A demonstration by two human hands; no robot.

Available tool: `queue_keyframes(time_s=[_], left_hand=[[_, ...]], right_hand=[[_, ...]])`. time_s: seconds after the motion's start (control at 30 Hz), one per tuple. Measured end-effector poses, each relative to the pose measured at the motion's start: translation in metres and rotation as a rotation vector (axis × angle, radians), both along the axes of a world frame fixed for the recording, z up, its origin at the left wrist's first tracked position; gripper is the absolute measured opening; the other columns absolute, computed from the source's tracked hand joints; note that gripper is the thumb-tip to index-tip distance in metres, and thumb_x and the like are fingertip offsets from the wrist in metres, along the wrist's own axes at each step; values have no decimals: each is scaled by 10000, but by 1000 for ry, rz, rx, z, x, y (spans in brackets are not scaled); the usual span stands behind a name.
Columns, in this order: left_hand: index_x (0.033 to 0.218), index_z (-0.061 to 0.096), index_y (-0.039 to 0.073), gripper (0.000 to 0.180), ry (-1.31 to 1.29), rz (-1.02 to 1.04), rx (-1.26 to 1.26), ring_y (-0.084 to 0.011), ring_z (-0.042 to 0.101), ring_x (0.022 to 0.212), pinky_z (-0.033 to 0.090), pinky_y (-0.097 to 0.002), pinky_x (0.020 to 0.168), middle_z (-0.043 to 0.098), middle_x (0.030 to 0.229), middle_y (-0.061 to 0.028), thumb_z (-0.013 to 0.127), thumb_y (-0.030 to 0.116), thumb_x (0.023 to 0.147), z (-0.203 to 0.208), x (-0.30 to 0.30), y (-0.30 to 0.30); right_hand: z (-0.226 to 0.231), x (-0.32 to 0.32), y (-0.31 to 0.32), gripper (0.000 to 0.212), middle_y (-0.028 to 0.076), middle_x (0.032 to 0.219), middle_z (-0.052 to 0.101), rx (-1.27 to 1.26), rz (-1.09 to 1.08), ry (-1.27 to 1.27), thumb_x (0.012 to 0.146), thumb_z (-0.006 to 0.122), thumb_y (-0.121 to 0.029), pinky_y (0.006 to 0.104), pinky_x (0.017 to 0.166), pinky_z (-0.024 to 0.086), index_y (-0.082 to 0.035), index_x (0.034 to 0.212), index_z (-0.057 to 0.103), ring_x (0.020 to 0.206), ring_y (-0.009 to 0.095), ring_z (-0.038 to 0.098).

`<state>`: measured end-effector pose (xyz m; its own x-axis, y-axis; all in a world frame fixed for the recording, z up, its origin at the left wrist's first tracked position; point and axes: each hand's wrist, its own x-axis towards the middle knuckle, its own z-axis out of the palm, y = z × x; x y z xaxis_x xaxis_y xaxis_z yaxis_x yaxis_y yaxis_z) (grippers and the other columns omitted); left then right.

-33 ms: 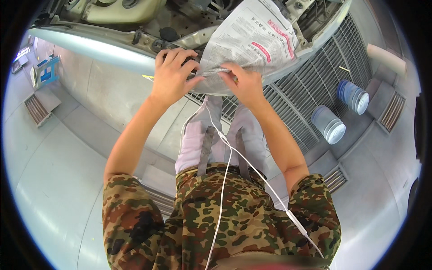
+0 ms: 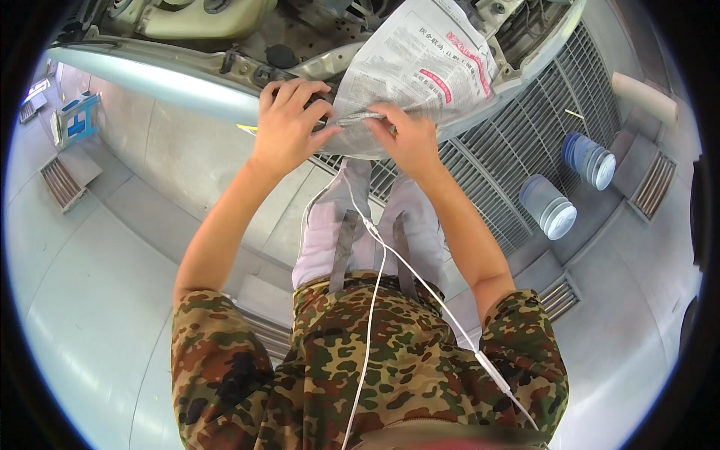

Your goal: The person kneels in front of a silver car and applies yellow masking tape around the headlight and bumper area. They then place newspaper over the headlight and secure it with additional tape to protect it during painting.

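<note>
A sheet of newspaper [image 2: 405, 82] lies over the front edge of a car body, its lower part creased and hanging over the edge. My right hand [image 2: 409, 139] pinches a gathered fold of it between thumb and bent fingers. At the left border of the sheet, my left hand [image 2: 285, 127] is curled, with thumb and index finger closing on the paper's edge. Its other fingers rest near the pale blue car panel [image 2: 172, 79]. A dark gap shows between these fingers, and what lies in it cannot be made out.
Beyond the panel is the engine bay with a pale plastic tank [image 2: 202, 21]. Floor grating [image 2: 510, 142] runs to the right, where two blue-and-white cylindrical containers [image 2: 547, 206] lie. A blue stand [image 2: 77, 120] is at far left. A white cable [image 2: 371, 232] hangs down my front.
</note>
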<state>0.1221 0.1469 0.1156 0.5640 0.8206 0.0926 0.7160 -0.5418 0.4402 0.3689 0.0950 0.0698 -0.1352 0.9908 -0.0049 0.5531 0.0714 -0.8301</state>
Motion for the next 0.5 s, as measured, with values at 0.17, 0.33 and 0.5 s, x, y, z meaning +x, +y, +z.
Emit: queue_keyframes(time_s=[0.17, 0.33, 0.5], left_hand=[[913, 685, 169, 296, 28, -13, 25, -254, 554, 1295, 320, -592, 1164, 644, 1318, 13, 884, 327, 762, -3, 3, -2], [867, 686, 167, 252, 56, 24, 37, -266, 549, 1325, 281, -632, 1195, 648, 1343, -2, 873, 321, 797, -7, 16, -7], [849, 676, 167, 238, 82, 99, 99, -266, 553, 1325, 268, -637, 1196, 651, 1351, -1, 861, 315, 824, -10, 45, -6]], right_hand=[[1, -1, 1, 228, 97, 792, 761, -54, -40, 63, 923, 817, -139, 304, 624, 561, -91, 1134, 744, 630, 178, 726], [-2, 1, 8, 166, 85, 710, 735, -66, -86, 28, 932, 808, -156, 311, 584, 530, -87, 1059, 726, 590, 192, 714], [1, 10, 20, 185, 78, 679, 724, -117, -101, 3, 939, 803, -187, 305, 552, 488, -101, 1073, 710, 575, 199, 706]])
